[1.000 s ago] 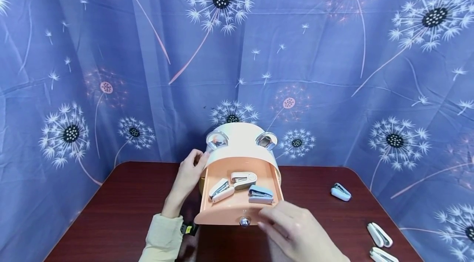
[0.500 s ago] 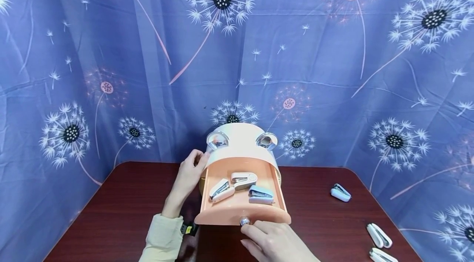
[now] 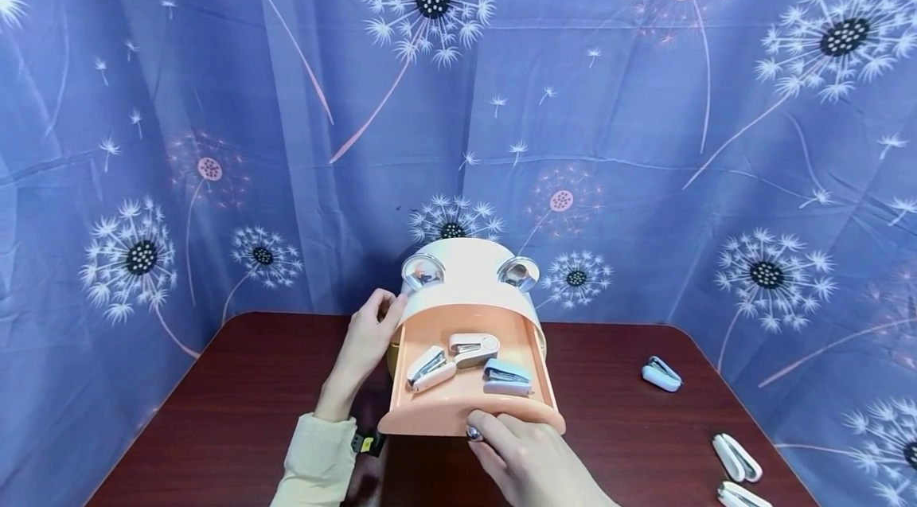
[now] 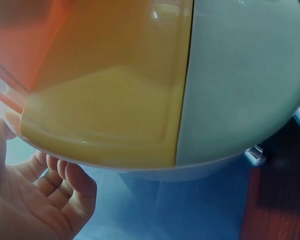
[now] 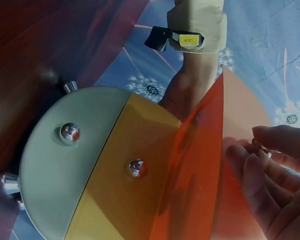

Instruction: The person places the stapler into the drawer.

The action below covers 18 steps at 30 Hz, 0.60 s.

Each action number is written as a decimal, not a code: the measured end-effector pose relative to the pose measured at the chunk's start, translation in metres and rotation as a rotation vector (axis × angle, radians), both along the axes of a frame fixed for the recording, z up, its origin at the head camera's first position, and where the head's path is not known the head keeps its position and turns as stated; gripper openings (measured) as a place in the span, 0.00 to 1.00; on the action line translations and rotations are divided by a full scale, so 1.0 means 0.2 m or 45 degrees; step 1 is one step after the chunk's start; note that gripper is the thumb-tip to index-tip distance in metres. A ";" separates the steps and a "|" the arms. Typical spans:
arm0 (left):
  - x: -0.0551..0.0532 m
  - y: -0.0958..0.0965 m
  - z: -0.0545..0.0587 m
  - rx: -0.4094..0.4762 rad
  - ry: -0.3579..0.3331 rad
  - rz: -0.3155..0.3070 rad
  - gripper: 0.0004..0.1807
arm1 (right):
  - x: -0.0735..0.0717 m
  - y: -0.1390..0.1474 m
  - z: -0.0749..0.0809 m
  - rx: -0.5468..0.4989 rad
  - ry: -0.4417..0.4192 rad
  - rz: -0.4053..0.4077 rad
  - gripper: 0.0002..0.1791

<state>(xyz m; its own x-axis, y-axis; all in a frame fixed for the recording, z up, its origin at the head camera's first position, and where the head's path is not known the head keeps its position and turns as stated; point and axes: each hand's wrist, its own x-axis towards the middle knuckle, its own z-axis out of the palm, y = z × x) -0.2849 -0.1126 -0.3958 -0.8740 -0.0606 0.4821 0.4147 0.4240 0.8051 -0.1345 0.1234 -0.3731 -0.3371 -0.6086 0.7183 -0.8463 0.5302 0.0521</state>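
Observation:
On the table stands a small drawer cabinet (image 3: 466,272) with a white rounded shell. Its peach top drawer (image 3: 415,418) is pulled out and holds a white mini stapler (image 3: 430,372), a pale round-ended one (image 3: 476,348) and a blue one (image 3: 507,377). My right hand (image 3: 528,455) pinches the silver knob (image 3: 474,433) on the drawer front, the knob partly covered. At the cabinet's left side my left hand (image 3: 367,341) holds the shell's edge with bent fingers (image 4: 79,177). Below the open drawer, the yellow drawer (image 5: 125,165) and green drawer (image 5: 75,155) are closed.
To the right on the dark red table (image 3: 236,411) lie a blue stapler (image 3: 661,374) and two white staplers (image 3: 736,458), one cut by the frame edge. Two chrome eye-like pieces (image 3: 519,274) jut from the cabinet. A patterned blue curtain (image 3: 344,196) hangs behind.
My right hand has moved left along the drawer front to the knob and now pinches it. The left hand, drawer and staplers have stayed in place.

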 end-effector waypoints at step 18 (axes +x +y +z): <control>0.00 0.00 -0.01 0.018 -0.005 -0.026 0.17 | -0.12 0.00 0.05 -0.179 -0.009 0.040 0.10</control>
<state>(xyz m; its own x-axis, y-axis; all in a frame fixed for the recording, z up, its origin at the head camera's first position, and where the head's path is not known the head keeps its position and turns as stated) -0.2850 -0.1122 -0.3985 -0.8772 -0.0494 0.4776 0.4198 0.4040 0.8127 -0.1594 0.1234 -0.3638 -0.3246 -0.5122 0.7952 -0.8626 0.5051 -0.0267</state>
